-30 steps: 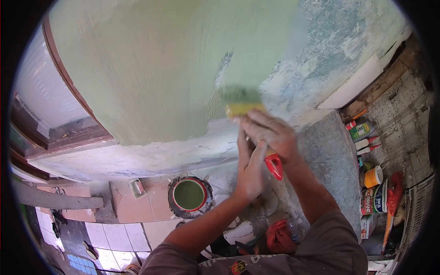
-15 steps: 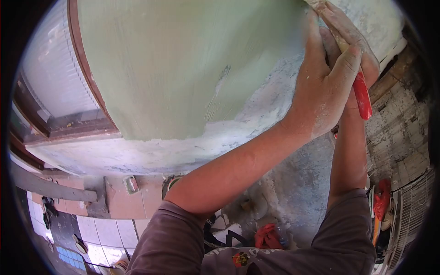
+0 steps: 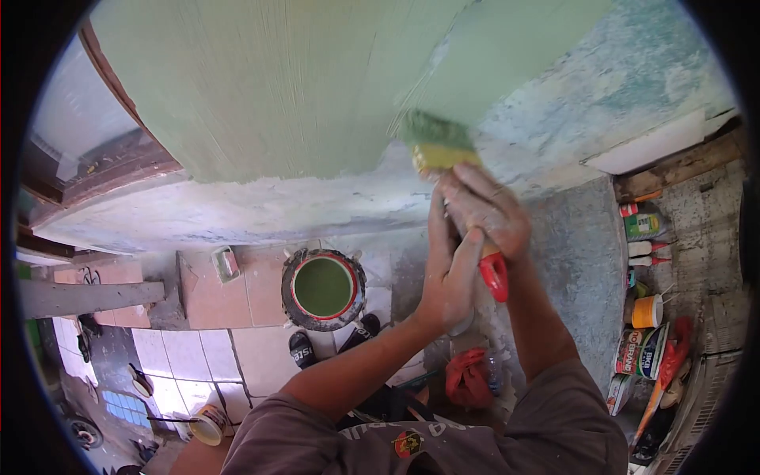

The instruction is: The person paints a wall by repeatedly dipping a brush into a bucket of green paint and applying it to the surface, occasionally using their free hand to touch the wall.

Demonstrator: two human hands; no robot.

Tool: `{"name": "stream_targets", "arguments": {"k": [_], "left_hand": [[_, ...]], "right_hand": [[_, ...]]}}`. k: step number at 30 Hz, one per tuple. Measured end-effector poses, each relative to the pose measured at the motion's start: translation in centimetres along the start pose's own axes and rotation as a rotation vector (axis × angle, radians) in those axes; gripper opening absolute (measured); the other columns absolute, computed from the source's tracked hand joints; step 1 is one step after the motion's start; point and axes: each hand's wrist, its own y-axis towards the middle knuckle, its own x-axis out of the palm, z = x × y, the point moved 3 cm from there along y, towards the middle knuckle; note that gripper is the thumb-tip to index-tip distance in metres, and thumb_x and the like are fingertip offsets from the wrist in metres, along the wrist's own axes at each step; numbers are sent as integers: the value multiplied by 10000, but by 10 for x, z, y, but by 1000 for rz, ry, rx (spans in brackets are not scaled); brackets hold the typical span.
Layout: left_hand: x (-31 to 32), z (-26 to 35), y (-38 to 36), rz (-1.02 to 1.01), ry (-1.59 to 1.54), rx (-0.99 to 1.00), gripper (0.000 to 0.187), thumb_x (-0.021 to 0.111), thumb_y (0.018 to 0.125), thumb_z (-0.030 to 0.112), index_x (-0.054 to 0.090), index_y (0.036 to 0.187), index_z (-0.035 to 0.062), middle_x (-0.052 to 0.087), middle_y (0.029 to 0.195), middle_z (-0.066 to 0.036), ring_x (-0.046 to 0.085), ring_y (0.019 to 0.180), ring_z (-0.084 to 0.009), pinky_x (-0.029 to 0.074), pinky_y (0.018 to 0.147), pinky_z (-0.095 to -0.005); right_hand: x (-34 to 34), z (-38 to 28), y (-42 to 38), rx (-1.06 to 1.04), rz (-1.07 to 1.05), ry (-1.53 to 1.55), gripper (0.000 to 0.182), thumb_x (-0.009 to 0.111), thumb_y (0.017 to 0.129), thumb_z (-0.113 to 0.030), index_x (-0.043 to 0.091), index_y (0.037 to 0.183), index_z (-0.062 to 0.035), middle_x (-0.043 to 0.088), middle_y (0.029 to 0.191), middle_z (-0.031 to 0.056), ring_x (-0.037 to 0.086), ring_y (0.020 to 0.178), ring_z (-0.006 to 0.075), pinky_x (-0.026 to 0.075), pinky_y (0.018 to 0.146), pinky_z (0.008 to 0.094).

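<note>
Both hands are closed round a wide paintbrush [image 3: 455, 157] with a yellow ferrule, dark green bristles and a red-tipped handle. My right hand [image 3: 495, 215] grips it close to the ferrule. Against the handle from the other side is my left hand [image 3: 451, 277], its thumb pointing up beside the red end. Pale dust or paint coats the fingers. The bristles meet the wall [image 3: 317, 95] near the lower edge of its light green painted area; whether they press on it is blurred. Bare whitish and bluish plaster shows below and to the right.
On the floor below stands a bucket of green paint [image 3: 324, 286], with sandalled feet beside it. A red bag [image 3: 467, 378] lies near my body. Paint cans [image 3: 641, 348] and bottles line the right side. A wooden-framed window [image 3: 103, 158] borders the wall at left.
The brush and both hands have come down and left from the upper right. My view has tilted lower, bringing the paint bucket and right-hand cans into sight.
</note>
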Motion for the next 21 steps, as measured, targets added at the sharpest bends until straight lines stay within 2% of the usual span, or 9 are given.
{"name": "stream_targets", "arguments": {"k": [3, 6, 10, 12, 13, 14, 16, 18, 21], "left_hand": [[-34, -29, -16, 152, -53, -160, 761, 459, 1124, 197, -11, 1675, -36, 144, 1723, -238, 189, 1598, -313, 206, 1285, -395], [-61, -59, -17, 249, -80, -204, 779, 464, 1132, 271, -3, 1676, -38, 181, 1712, -242, 231, 1585, -306, 221, 1280, -381], [-75, -69, 11, 251, -59, -264, 799, 490, 1125, 313, 35, 1669, -55, 214, 1700, -252, 273, 1567, -317, 226, 1276, -378], [-69, -60, 31, 150, 78, -219, 808, 510, 1119, 317, 51, 1665, -63, 218, 1696, -260, 283, 1560, -325, 225, 1276, -385], [-59, -56, 31, 141, 29, -214, 804, 516, 1116, 307, 60, 1662, -68, 204, 1699, -272, 257, 1573, -331, 217, 1279, -391], [-58, -58, 25, 145, 103, -187, 795, 510, 1118, 301, 55, 1671, -44, 221, 1689, -262, 288, 1556, -320, 258, 1259, -380], [-59, -69, 4, 149, 249, -120, 781, 496, 1120, 287, 43, 1690, 5, 254, 1670, -242, 350, 1522, -298, 340, 1218, -358], [-75, -94, -7, 204, 98, -194, 779, 483, 1121, 280, 26, 1693, 13, 247, 1681, -224, 340, 1532, -285, 330, 1231, -359], [-99, -103, -2, 287, -95, -300, 754, 455, 1124, 287, 47, 1692, 6, 269, 1681, -196, 341, 1530, -247, 321, 1231, -355]], "right_hand": [[32, 6, -43, 75, -188, 56, 354, 741, 861, -170, 784, 1204, -92, 752, 1237, 162, 730, 1147, 364, 587, 945, 450], [59, 17, -65, 168, -280, 186, 374, 735, 877, -201, 772, 1231, -88, 751, 1248, 161, 717, 1174, 368, 582, 963, 460], [81, 42, -67, 124, -318, 166, 376, 707, 923, -239, 754, 1257, -73, 755, 1251, 151, 705, 1199, 370, 572, 995, 459], [70, 45, -52, 109, -211, 172, 352, 747, 896, -117, 752, 1238, -35, 758, 1239, 157, 701, 1204, 350, 574, 1011, 425], [65, 49, -53, 141, -175, 180, 357, 759, 883, -66, 746, 1235, -9, 755, 1240, 168, 699, 1209, 337, 571, 1025, 413], [61, 50, -53, 176, -140, 189, 365, 771, 869, -16, 740, 1232, 17, 753, 1241, 179, 698, 1214, 324, 568, 1038, 401], [56, 34, -65, 429, -203, 392, 374, 770, 864, 13, 748, 1237, -7, 751, 1249, 181, 700, 1225, 320, 571, 1040, 401], [64, 29, -79, 201, -262, 216, 375, 771, 865, 5, 753, 1238, -23, 751, 1254, 171, 703, 1226, 321, 571, 1042, 405], [88, 40, -89, 208, -325, 216, 380, 737, 893, -156, 755, 1265, -79, 744, 1268, 160, 694, 1220, 357, 568, 1018, 440]]}}
